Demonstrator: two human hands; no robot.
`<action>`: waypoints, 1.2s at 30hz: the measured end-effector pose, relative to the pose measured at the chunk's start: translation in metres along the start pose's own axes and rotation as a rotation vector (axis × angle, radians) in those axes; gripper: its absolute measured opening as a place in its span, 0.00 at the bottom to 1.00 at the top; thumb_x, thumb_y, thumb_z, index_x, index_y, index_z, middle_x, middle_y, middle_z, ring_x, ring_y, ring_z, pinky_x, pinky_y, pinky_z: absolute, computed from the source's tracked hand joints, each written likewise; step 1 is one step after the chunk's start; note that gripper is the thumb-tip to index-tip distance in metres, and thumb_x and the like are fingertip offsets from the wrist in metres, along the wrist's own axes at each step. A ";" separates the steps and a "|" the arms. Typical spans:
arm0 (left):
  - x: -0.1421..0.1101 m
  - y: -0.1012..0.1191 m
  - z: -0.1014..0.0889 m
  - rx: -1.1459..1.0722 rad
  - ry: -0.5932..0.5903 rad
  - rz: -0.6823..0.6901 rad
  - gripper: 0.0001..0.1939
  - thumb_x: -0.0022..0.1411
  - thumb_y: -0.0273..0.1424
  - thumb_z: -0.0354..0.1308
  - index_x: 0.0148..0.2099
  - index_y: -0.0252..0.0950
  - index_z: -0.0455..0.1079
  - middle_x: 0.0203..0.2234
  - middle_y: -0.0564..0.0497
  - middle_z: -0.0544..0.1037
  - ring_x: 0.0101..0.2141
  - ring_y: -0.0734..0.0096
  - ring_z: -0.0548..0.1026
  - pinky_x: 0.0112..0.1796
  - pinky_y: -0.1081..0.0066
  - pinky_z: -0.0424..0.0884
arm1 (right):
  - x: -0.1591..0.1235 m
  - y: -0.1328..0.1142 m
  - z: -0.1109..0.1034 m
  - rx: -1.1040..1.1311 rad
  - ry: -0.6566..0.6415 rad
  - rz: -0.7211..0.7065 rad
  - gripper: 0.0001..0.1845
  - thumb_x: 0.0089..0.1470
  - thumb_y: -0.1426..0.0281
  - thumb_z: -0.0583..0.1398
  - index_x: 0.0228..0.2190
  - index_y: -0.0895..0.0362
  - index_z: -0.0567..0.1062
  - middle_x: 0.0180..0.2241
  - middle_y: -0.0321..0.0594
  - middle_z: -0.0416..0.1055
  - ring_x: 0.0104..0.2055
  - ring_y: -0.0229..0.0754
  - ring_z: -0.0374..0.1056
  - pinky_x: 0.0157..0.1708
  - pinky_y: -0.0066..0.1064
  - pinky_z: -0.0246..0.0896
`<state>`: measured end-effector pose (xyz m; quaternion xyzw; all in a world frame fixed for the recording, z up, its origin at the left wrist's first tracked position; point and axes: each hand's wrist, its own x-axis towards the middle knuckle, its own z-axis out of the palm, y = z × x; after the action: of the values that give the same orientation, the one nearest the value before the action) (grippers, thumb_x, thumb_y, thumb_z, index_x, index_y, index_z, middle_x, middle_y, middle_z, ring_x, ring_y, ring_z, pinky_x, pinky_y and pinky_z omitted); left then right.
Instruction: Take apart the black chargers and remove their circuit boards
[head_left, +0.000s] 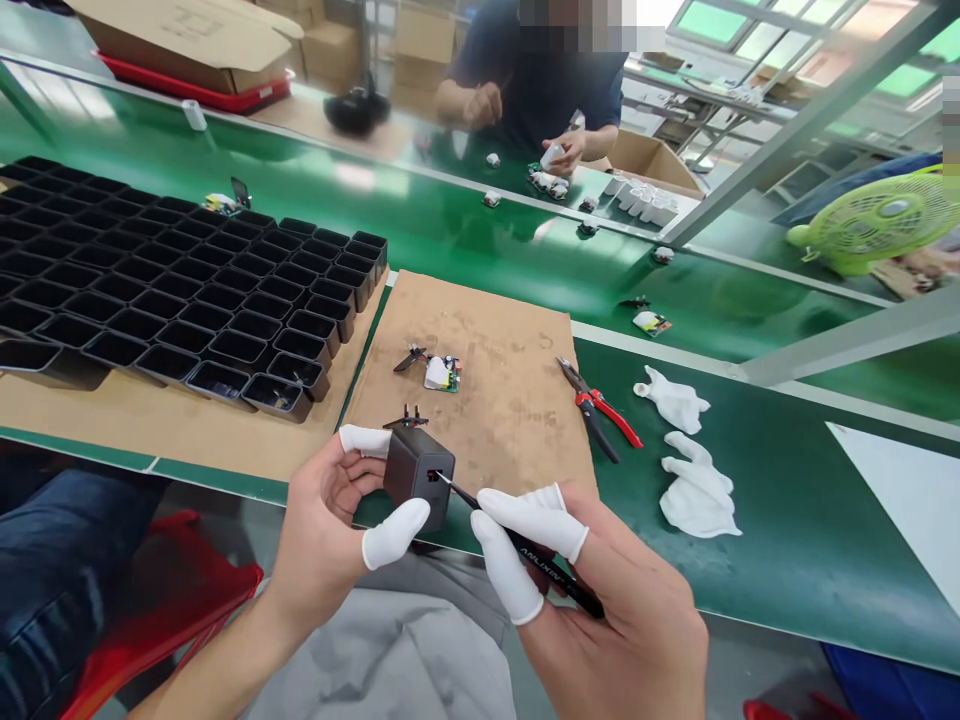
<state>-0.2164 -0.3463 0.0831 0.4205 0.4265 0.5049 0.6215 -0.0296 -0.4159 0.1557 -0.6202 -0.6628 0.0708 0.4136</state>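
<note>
My left hand (330,530), with white finger cots on thumb and forefinger, is closed around a black plastic charger housing (409,470). A small rectangular opening on the housing's end faces me, and a black plug piece with metal pins (407,418) shows just behind its top. Between the cotted fingers of my right hand (592,590) is a pair of black tweezers (536,560), whose tip reaches the opening. Whether the tip is inside it I cannot tell. Beyond the housing, a small circuit board (442,374) lies on the cardboard sheet (502,350) beside a black plug piece (409,358).
Rows of open black housings (202,300) fill the left side. Red-handled pliers (596,405) lie at the cardboard's right edge, near crumpled white gloves (694,480). Across the green conveyor (450,230), a person (540,100) handles a white part. A green fan (885,215) stands far right.
</note>
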 end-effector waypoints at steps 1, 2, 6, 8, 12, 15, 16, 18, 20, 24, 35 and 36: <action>-0.001 0.000 0.000 0.016 0.005 0.018 0.25 0.51 0.31 0.85 0.49 0.36 0.80 0.41 0.48 0.88 0.40 0.65 0.87 0.44 0.71 0.87 | 0.000 -0.001 0.000 -0.009 0.002 -0.006 0.12 0.66 0.78 0.68 0.46 0.53 0.88 0.32 0.35 0.79 0.28 0.35 0.75 0.26 0.24 0.71; -0.001 0.000 0.001 0.032 0.007 0.034 0.25 0.52 0.31 0.85 0.50 0.36 0.80 0.42 0.47 0.88 0.40 0.64 0.87 0.45 0.70 0.87 | 0.001 -0.003 -0.001 -0.014 0.008 -0.009 0.11 0.66 0.78 0.68 0.44 0.54 0.88 0.31 0.34 0.78 0.26 0.35 0.73 0.25 0.24 0.70; -0.002 0.003 0.003 0.097 0.019 0.091 0.25 0.51 0.30 0.85 0.49 0.37 0.81 0.41 0.48 0.89 0.41 0.61 0.88 0.45 0.68 0.88 | 0.003 -0.008 0.000 -0.017 0.014 -0.002 0.10 0.68 0.76 0.67 0.43 0.52 0.88 0.29 0.35 0.75 0.24 0.36 0.68 0.22 0.26 0.67; -0.002 0.004 0.003 0.125 0.038 0.111 0.26 0.50 0.31 0.86 0.49 0.38 0.81 0.42 0.48 0.89 0.41 0.60 0.88 0.45 0.67 0.88 | 0.004 -0.008 0.002 -0.018 -0.003 0.004 0.10 0.69 0.76 0.66 0.43 0.51 0.88 0.29 0.35 0.76 0.24 0.37 0.68 0.22 0.27 0.67; -0.003 0.004 0.002 0.186 0.066 0.149 0.26 0.50 0.33 0.86 0.50 0.38 0.82 0.42 0.48 0.89 0.41 0.58 0.88 0.46 0.66 0.88 | 0.003 -0.008 0.005 -0.032 -0.035 0.006 0.10 0.70 0.76 0.65 0.45 0.51 0.87 0.29 0.35 0.75 0.25 0.37 0.68 0.23 0.28 0.68; -0.004 0.002 0.001 0.230 0.066 0.182 0.26 0.51 0.32 0.86 0.50 0.39 0.82 0.42 0.50 0.89 0.41 0.59 0.88 0.46 0.67 0.87 | 0.003 -0.008 0.007 -0.044 -0.045 0.008 0.10 0.71 0.75 0.65 0.44 0.52 0.87 0.29 0.35 0.72 0.25 0.37 0.66 0.23 0.28 0.67; -0.004 0.001 0.001 0.241 0.069 0.191 0.26 0.50 0.32 0.86 0.50 0.40 0.82 0.42 0.50 0.89 0.41 0.60 0.88 0.46 0.67 0.87 | 0.003 -0.009 0.008 -0.048 -0.049 0.012 0.10 0.71 0.75 0.64 0.44 0.52 0.86 0.29 0.35 0.71 0.25 0.37 0.65 0.23 0.28 0.66; -0.004 0.000 0.001 0.264 0.085 0.213 0.26 0.50 0.31 0.86 0.50 0.40 0.82 0.42 0.51 0.89 0.41 0.60 0.88 0.46 0.67 0.87 | 0.003 -0.010 0.010 -0.061 -0.061 0.027 0.10 0.72 0.75 0.63 0.42 0.52 0.86 0.28 0.34 0.69 0.24 0.37 0.61 0.22 0.29 0.63; -0.005 -0.001 0.002 0.298 0.098 0.239 0.25 0.50 0.31 0.85 0.50 0.40 0.81 0.41 0.51 0.89 0.41 0.61 0.87 0.46 0.67 0.87 | 0.003 -0.010 0.013 -0.072 -0.065 0.049 0.11 0.71 0.75 0.63 0.38 0.52 0.84 0.28 0.33 0.68 0.23 0.37 0.59 0.21 0.29 0.58; -0.005 -0.005 -0.002 0.377 0.093 0.306 0.25 0.52 0.31 0.84 0.51 0.40 0.81 0.41 0.51 0.89 0.41 0.60 0.87 0.45 0.66 0.86 | 0.005 -0.007 0.018 -0.038 -0.095 0.095 0.11 0.69 0.76 0.63 0.34 0.51 0.80 0.30 0.34 0.73 0.23 0.35 0.64 0.21 0.28 0.58; 0.005 -0.016 -0.027 0.574 0.070 0.555 0.31 0.46 0.28 0.86 0.53 0.43 0.82 0.45 0.47 0.89 0.45 0.50 0.87 0.50 0.55 0.87 | 0.001 0.008 0.034 0.186 -0.451 0.289 0.18 0.78 0.67 0.53 0.38 0.50 0.78 0.28 0.34 0.76 0.26 0.40 0.64 0.26 0.33 0.57; 0.006 -0.017 -0.029 0.565 0.073 0.552 0.32 0.44 0.28 0.86 0.52 0.44 0.82 0.45 0.47 0.89 0.45 0.49 0.88 0.50 0.55 0.87 | 0.000 0.009 0.036 0.220 -0.456 0.310 0.18 0.79 0.66 0.52 0.37 0.50 0.77 0.27 0.32 0.74 0.25 0.40 0.61 0.25 0.33 0.54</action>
<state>-0.2388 -0.3404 0.0582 0.6556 0.4415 0.5304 0.3065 -0.0454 -0.3988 0.1264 -0.6336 -0.6244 0.3419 0.3029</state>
